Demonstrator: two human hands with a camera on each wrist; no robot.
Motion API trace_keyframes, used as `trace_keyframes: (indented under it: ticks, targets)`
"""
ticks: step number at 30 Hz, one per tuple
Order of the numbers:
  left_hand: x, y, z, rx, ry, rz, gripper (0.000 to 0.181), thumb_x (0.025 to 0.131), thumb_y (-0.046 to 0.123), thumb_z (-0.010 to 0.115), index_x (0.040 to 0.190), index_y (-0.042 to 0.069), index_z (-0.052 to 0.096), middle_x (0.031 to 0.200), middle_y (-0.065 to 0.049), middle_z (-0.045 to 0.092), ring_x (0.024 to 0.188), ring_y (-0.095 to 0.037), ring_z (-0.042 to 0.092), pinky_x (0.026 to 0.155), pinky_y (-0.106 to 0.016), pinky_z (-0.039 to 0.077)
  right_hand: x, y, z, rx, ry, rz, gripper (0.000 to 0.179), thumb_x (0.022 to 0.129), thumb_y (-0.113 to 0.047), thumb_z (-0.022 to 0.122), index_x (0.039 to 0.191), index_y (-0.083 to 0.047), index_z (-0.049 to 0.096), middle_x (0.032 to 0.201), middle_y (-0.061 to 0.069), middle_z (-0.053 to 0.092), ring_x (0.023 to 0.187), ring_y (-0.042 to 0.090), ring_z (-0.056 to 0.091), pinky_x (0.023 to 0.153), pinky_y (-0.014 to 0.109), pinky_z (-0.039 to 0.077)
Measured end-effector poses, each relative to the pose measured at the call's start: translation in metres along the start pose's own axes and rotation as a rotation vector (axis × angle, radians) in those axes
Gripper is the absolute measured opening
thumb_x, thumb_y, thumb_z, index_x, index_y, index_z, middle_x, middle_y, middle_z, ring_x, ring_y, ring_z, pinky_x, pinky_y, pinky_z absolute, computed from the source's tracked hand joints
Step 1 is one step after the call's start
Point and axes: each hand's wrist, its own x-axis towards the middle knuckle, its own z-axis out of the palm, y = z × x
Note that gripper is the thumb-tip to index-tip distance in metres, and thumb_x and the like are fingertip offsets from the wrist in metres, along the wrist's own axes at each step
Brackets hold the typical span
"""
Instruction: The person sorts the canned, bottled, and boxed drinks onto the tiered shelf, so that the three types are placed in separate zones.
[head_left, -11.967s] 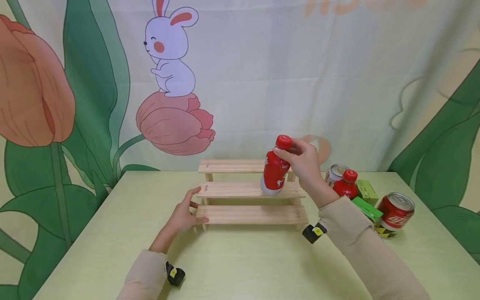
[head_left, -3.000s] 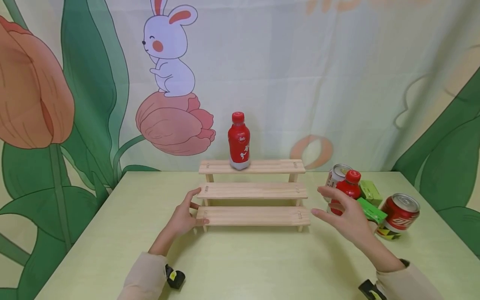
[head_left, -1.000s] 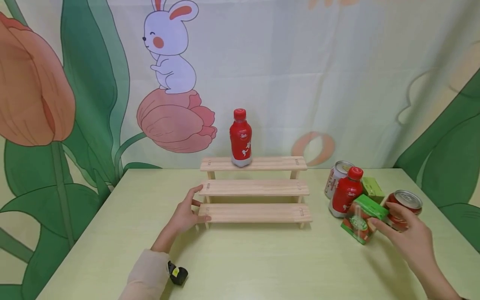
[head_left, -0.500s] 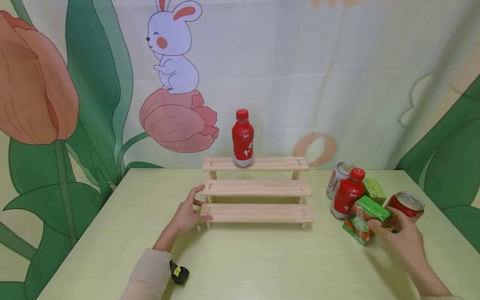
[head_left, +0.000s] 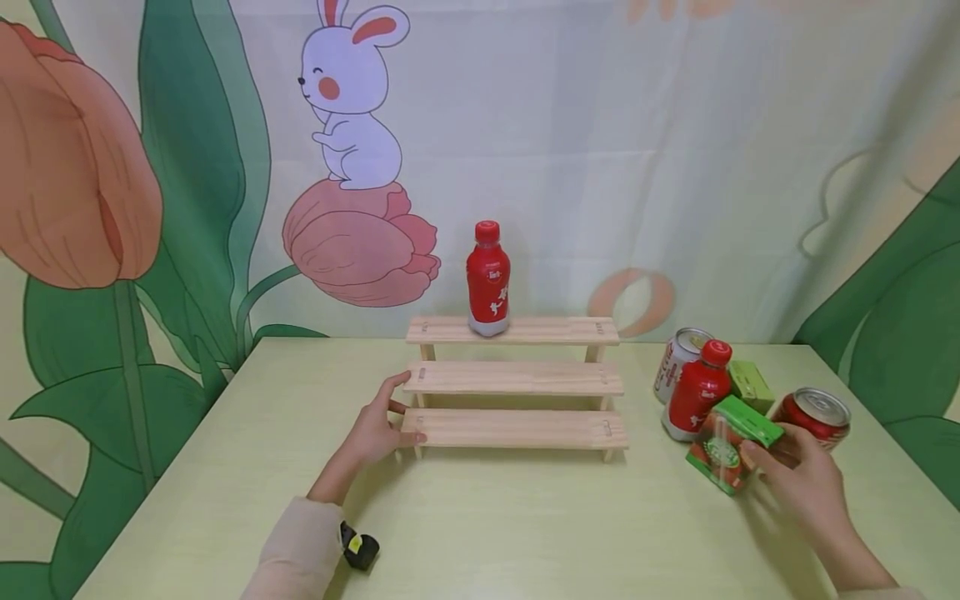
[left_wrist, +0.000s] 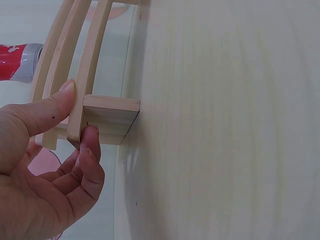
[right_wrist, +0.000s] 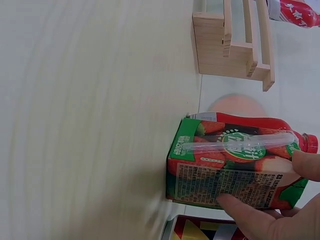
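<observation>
A three-tier wooden shelf (head_left: 517, 427) stands on the table. One red bottle with a white base (head_left: 488, 283) is upright on its top tier. My left hand (head_left: 373, 429) grips the shelf's left end; in the left wrist view its thumb (left_wrist: 57, 107) lies on the boards and curled fingers reach beneath the lowest one. To the right, my right hand (head_left: 810, 479) holds a green and red juice box (head_left: 723, 450) between thumb and fingers. A clear straw (right_wrist: 240, 144) is attached along the box's side. Some right fingers are hidden behind the box.
Close around the juice box stand a second red bottle (head_left: 697, 396), a white can (head_left: 678, 367), a light green box (head_left: 750, 387) and a red can (head_left: 817, 412). Behind the table (head_left: 525, 525) hangs a printed curtain (head_left: 540, 158).
The red bottle went from my right hand onto the top tier. My right hand then moved right to the juice box and took hold of it. The left hand stayed on the shelf.
</observation>
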Motion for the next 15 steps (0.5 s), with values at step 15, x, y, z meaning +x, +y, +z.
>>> trace_keyframes:
  ticks: [15]
  targets:
    - [0.0, 0.0, 0.0, 0.003, 0.003, -0.018, 0.092, 0.068, 0.001, 0.078, 0.141, 0.021, 0.027, 0.105, -0.02, 0.053, 0.063, -0.02, 0.05, 0.058, -0.029, 0.041, 0.014, 0.029, 0.004, 0.018, 0.018, 0.017, 0.066, 0.086, -0.036, 0.061, 0.129, 0.007, 0.037, 0.119, 0.029, 0.048, 0.082, -0.004, 0.047, 0.057, 0.016, 0.046]
